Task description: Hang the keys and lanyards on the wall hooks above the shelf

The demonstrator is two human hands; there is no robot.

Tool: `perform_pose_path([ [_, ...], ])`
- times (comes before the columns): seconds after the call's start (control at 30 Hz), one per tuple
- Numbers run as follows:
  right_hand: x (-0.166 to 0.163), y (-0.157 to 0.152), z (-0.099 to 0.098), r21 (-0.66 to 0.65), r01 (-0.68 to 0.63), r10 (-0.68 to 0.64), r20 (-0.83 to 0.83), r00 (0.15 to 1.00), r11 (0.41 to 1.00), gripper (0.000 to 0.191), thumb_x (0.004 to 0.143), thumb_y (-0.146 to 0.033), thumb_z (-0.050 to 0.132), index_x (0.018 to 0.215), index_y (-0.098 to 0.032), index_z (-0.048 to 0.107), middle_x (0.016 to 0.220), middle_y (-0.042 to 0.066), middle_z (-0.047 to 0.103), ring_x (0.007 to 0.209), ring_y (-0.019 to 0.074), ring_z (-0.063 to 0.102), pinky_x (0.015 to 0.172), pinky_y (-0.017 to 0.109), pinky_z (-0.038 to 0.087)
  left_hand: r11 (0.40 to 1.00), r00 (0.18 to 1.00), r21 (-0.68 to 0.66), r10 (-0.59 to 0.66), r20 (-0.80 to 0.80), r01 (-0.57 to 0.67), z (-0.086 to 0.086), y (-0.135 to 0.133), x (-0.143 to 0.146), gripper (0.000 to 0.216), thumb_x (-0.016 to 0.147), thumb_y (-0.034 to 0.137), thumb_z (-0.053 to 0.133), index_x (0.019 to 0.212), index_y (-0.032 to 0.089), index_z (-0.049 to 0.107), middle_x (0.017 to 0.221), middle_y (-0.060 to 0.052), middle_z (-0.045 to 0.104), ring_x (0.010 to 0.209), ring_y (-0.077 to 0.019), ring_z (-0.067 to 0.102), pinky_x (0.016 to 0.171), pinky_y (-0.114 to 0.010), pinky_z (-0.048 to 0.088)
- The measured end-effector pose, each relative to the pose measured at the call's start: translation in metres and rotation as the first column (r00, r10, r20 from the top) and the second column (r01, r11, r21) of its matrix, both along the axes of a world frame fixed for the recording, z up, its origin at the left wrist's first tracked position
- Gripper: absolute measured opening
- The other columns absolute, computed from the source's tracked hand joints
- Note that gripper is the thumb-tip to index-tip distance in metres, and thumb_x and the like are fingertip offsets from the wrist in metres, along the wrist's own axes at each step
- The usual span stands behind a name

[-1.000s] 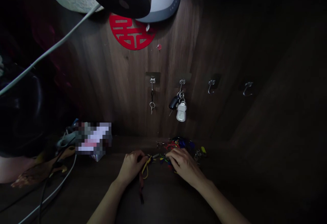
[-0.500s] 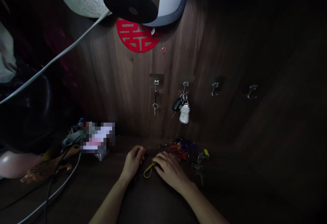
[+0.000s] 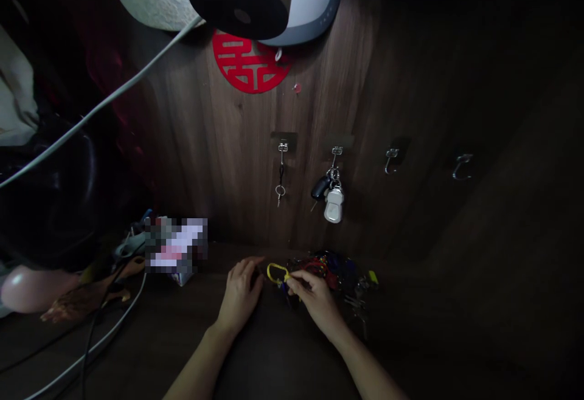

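The person's right hand (image 3: pixel 318 304) pinched a yellow cord loop (image 3: pixel 274 273) beside a tangled, unsorted heap of coloured cords and metal keys (image 3: pixel 326 269), while the left hand (image 3: pixel 239 293) stood open nearby, its fingers loosely released and gripping nothing.

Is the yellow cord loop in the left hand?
No, the yellow cord loop is at the fingertips of the right hand; the left hand is beside it, not gripping it.
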State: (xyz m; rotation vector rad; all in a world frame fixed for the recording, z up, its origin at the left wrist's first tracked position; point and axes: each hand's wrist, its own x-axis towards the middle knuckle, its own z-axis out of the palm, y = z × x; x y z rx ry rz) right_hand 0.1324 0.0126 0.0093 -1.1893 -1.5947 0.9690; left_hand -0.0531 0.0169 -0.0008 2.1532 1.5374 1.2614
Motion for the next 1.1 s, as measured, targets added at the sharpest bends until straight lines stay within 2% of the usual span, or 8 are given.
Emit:
perform_pose_path([
  [0.13, -0.002, 0.000, 0.003, -0.070, -0.042, 0.034, -0.106, 0.994, 0.997, 0.039, 0.075, -0.053, 0.056, 0.078, -0.015, 0.065, 0.059, 0.000, 0.061, 0.060, 0.0154, 0.056, 0.060, 0.025, 0.041, 0.962, 0.946, -0.051, -0.252, 0.206, 0.268, 0.005, -0.004, 0.009, 0.041, 0.084, 0.016, 0.048, 0.123, 0.027, 0.051, 0.120, -0.005, 0.059, 0.113, -0.0201, 0.053, 0.097, -0.037, 0.041],
  [0.27, -0.004, -0.001, 0.004, -0.065, -0.067, 0.060, -0.095, 0.994, 0.996, 0.039, 0.076, -0.054, 0.054, 0.073, -0.016, 0.064, 0.057, 0.000, 0.058, 0.060, 0.0149, 0.054, 0.060, 0.024, 0.039, 0.942, 0.896, -0.049, -0.298, 0.329, 0.331, 0.008, -0.007, 0.012, 0.043, 0.083, 0.014, 0.049, 0.124, 0.027, 0.051, 0.122, -0.005, 0.059, 0.114, -0.0195, 0.052, 0.098, -0.035, 0.039],
  [0.4, -0.005, -0.001, 0.002, -0.040, -0.074, 0.073, -0.037, 0.997, 0.996, 0.038, 0.078, -0.052, 0.051, 0.069, -0.017, 0.062, 0.055, -0.001, 0.056, 0.058, 0.0152, 0.053, 0.057, 0.025, 0.039, 0.933, 0.884, -0.002, -0.339, 0.323, 0.359, 0.014, -0.010, 0.010, 0.019, 0.082, 0.019, 0.053, 0.096, 0.024, 0.066, 0.107, -0.007, 0.063, 0.104, -0.0215, 0.056, 0.091, -0.033, 0.042],
  [0.63, -0.010, -0.007, 0.005, 0.036, -0.056, 0.056, 0.004, 0.998, 0.998, 0.024, 0.079, -0.039, 0.055, 0.088, -0.020, 0.065, 0.088, 0.003, 0.068, 0.087, 0.0205, 0.060, 0.076, 0.029, 0.044, 0.941, 0.793, -0.122, -0.191, 0.579, 0.315, 0.023, -0.014, 0.014, 0.015, 0.074, 0.023, 0.056, 0.061, 0.019, 0.052, 0.064, 0.001, 0.055, 0.064, -0.0133, 0.053, 0.061, -0.020, 0.043],
  [0.73, -0.014, -0.015, 0.010, 0.016, -0.149, 0.149, -0.004, 0.989, 0.989, 0.024, 0.082, -0.038, 0.052, 0.096, -0.021, 0.064, 0.095, 0.003, 0.067, 0.094, 0.0205, 0.059, 0.083, 0.031, 0.043, 0.904, 0.714, -0.227, -0.111, 0.691, 0.361, 0.021, -0.014, 0.017, 0.023, 0.071, 0.028, 0.059, 0.054, 0.018, 0.048, 0.050, 0.005, 0.050, 0.047, -0.0083, 0.045, 0.046, -0.016, 0.036],
  [0.83, -0.019, -0.022, 0.013, -0.038, -0.279, 0.276, -0.083, 0.958, 0.959, 0.028, 0.087, -0.041, 0.048, 0.101, -0.022, 0.062, 0.091, 0.001, 0.066, 0.091, 0.0187, 0.059, 0.083, 0.031, 0.042, 0.843, 0.583, -0.310, -0.005, 0.812, 0.440, 0.020, -0.013, 0.018, 0.029, 0.069, 0.035, 0.062, 0.051, 0.018, 0.047, 0.040, 0.007, 0.047, 0.033, -0.0052, 0.038, 0.037, -0.015, 0.031],
  [0.93, -0.024, -0.023, 0.010, -0.090, -0.392, 0.353, -0.285, 0.891, 0.916, 0.033, 0.088, -0.045, 0.045, 0.107, -0.021, 0.057, 0.090, 0.002, 0.065, 0.082, 0.0168, 0.060, 0.077, 0.032, 0.045, 0.820, 0.457, -0.320, 0.081, 0.886, 0.475, 0.021, -0.010, 0.017, 0.028, 0.069, 0.039, 0.061, 0.055, 0.018, 0.049, 0.042, 0.006, 0.050, 0.031, -0.0056, 0.041, 0.036, -0.017, 0.035],
  [1.1, -0.026, -0.017, -0.002, -0.186, -0.417, 0.285, -0.486, 0.826, 0.890, 0.040, 0.082, -0.050, 0.054, 0.109, -0.019, 0.051, 0.083, 0.002, 0.062, 0.060, 0.0114, 0.059, 0.059, 0.028, 0.047, 0.821, 0.370, -0.324, 0.149, 0.917, 0.470, 0.021, -0.006, 0.011, 0.025, 0.066, 0.036, 0.063, 0.058, 0.018, 0.047, 0.049, 0.007, 0.051, 0.038, -0.0064, 0.048, 0.040, -0.017, 0.042],
])
